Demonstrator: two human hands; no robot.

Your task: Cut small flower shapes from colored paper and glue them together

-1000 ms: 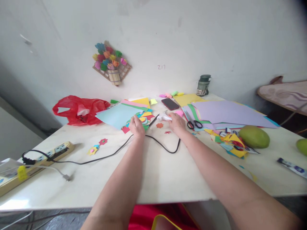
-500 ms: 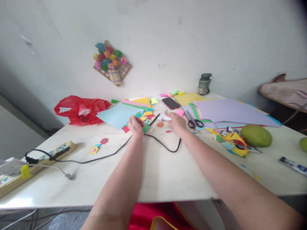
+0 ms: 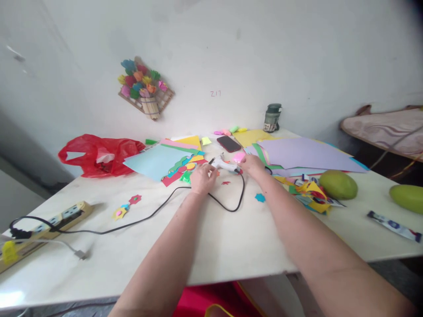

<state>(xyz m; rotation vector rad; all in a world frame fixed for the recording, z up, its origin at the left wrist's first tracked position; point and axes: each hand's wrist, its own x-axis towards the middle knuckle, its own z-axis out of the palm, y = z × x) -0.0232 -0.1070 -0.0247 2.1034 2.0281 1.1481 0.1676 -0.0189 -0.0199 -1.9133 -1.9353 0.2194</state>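
My left hand (image 3: pixel 202 177) is at the middle of the table, beside a green packet (image 3: pixel 185 177) and colored paper cut-outs (image 3: pixel 191 166). Its fingers are partly curled, and whether they hold anything is too small to tell. A white glue gun (image 3: pixel 224 164) with a black cord (image 3: pixel 155 215) lies between my hands. My right hand (image 3: pixel 250 165) has its fingertips closed on the edge of a pink piece (image 3: pixel 239 156), just right of the glue gun.
Behind are a phone (image 3: pixel 228 143) and a dark bottle (image 3: pixel 272 118). Colored sheets (image 3: pixel 297 152), paper scraps (image 3: pixel 312 193) and green fruit (image 3: pixel 339 184) lie right. At left are a red bag (image 3: pixel 99 156), a power strip (image 3: pixel 62 220) and paper flowers (image 3: pixel 135 199).
My left hand has moved right, toward the glue gun, uncovering the green packet. My right hand has left the glue gun for the pink piece. The view has shifted slightly right.
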